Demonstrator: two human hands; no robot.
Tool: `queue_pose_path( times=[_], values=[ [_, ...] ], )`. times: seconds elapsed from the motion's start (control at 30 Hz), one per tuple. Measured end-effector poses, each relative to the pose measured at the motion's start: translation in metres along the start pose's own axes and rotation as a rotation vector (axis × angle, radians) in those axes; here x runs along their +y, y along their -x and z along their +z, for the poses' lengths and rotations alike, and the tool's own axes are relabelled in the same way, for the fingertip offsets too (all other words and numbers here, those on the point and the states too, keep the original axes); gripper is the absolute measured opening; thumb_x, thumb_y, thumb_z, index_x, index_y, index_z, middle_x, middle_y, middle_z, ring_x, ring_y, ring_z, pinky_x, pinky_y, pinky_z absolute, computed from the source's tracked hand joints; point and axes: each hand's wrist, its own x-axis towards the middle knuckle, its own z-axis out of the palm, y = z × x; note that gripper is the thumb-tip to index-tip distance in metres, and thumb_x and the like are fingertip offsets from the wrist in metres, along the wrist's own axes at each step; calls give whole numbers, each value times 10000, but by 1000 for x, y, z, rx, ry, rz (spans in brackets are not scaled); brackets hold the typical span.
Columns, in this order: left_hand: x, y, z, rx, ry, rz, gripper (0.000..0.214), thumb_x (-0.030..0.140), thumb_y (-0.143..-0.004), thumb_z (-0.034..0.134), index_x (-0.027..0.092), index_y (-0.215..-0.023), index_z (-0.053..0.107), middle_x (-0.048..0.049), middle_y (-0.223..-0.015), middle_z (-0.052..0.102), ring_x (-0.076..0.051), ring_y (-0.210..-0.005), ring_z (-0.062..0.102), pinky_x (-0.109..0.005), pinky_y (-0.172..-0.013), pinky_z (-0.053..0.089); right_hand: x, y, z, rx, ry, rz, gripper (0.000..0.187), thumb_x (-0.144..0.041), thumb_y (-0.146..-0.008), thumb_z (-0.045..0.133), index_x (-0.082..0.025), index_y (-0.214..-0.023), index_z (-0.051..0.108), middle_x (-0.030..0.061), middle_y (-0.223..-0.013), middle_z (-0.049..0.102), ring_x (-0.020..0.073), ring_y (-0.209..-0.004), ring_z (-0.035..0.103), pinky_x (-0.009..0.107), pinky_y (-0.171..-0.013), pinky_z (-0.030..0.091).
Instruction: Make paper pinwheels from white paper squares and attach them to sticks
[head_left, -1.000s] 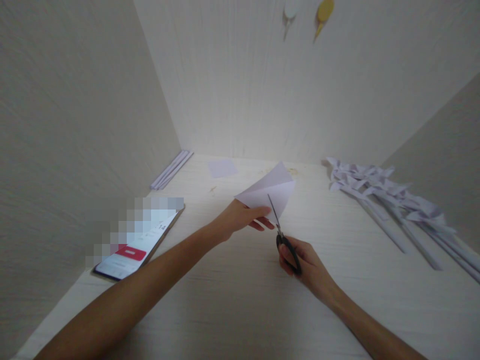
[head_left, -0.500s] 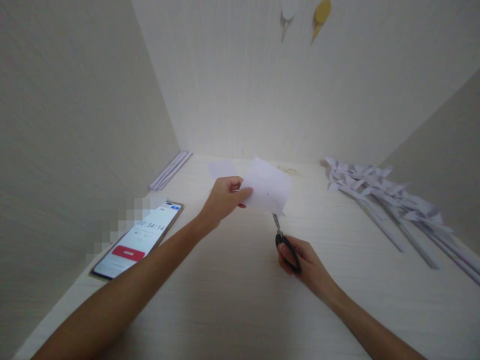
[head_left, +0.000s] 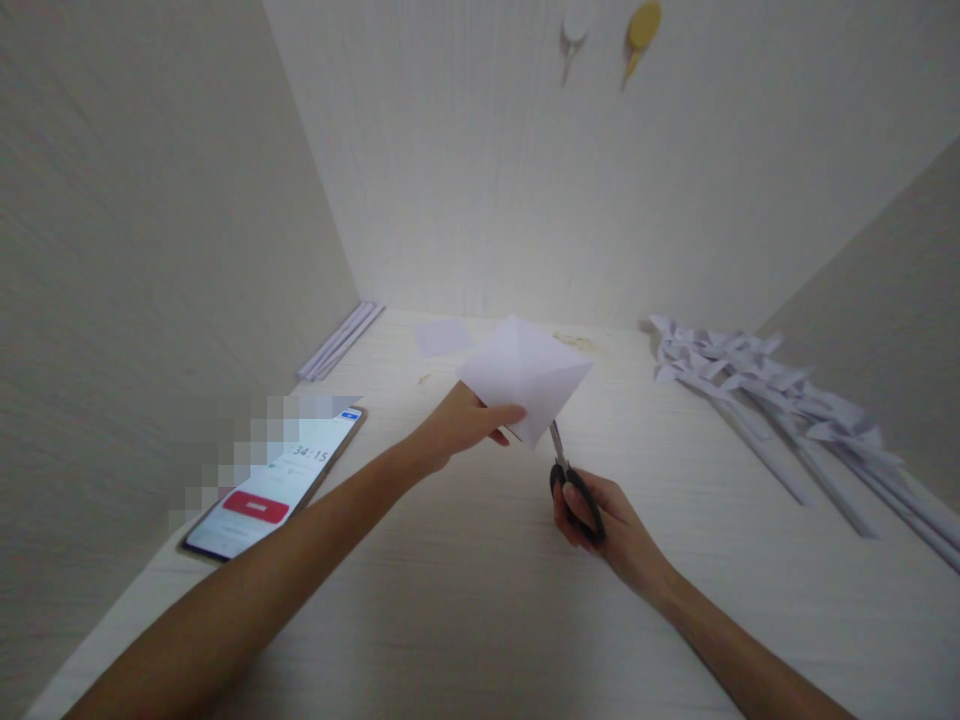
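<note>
A square sheet of white paper [head_left: 517, 368], turned corner-down and marked with faint crease lines, is pinched in my left hand [head_left: 472, 425]. The thumb lies over its lower edge and the other fingers are mostly behind it. My right hand [head_left: 600, 510] grips black-handled scissors [head_left: 576, 500] by the loops, with the blades pointing up near the paper's lower right edge. Whether the blade tips touch the paper I cannot tell. Behind the held sheet, another piece of white paper [head_left: 441, 337] lies flat on the table.
At the left, a phone [head_left: 259, 505] shows a running timer. Rolled paper sticks [head_left: 341, 342] lie by the left wall. Several paper pinwheels on sticks [head_left: 765, 385] are piled at the right. Two hooks, one white [head_left: 575, 25] and one yellow [head_left: 643, 25], are on the back wall.
My left hand has turned the paper so that one corner points down, and its creases now show. The scissors have barely moved.
</note>
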Motion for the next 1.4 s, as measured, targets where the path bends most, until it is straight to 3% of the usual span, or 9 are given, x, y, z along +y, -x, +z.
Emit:
queue_pose_path(
  times=[0.13, 0.23, 0.87, 1.17, 1.4],
  values=[
    [1, -2, 0, 205, 51, 53, 296, 222, -580, 583, 100, -849, 564, -93, -848, 618, -151, -668, 576, -206, -461, 475, -3, 0, 1, -22, 31, -8, 322, -436, -767, 406, -149, -623, 429, -29, -488, 397, 56, -416, 316, 210, -380, 212],
    [2, -2, 0, 258, 94, 80, 311, 234, -590, 573, 104, -872, 560, -88, -850, 620, -152, -668, 582, -206, -463, 480, -4, 0, 2, -51, 75, -35, 340, -447, -760, 410, -146, -605, 430, -26, -498, 392, 60, -434, 329, 211, -393, 229],
    [4, -2, -1, 345, 171, 127, 284, 207, -619, 543, 95, -880, 554, -86, -813, 629, -126, -581, 594, -190, -448, 479, -4, 1, 3, -61, 149, -20, 303, -406, -778, 405, -136, -649, 458, -37, -489, 378, 64, -442, 330, 209, -412, 233],
    [4, 0, 1, 228, 162, 92, 227, 207, -622, 539, 99, -819, 566, -65, -728, 642, -134, -580, 600, -195, -457, 475, -5, 1, 3, -53, 147, 0, 318, -424, -772, 403, -140, -638, 454, -40, -480, 373, 64, -437, 325, 210, -411, 230],
    [6, 1, 2, 206, 153, 74, 204, 202, -625, 534, 106, -799, 579, -62, -732, 645, -126, -572, 597, -191, -460, 473, -5, 1, 3, -48, 151, -3, 303, -406, -776, 407, -136, -652, 466, -39, -491, 374, 65, -446, 332, 209, -418, 239]
  ],
)
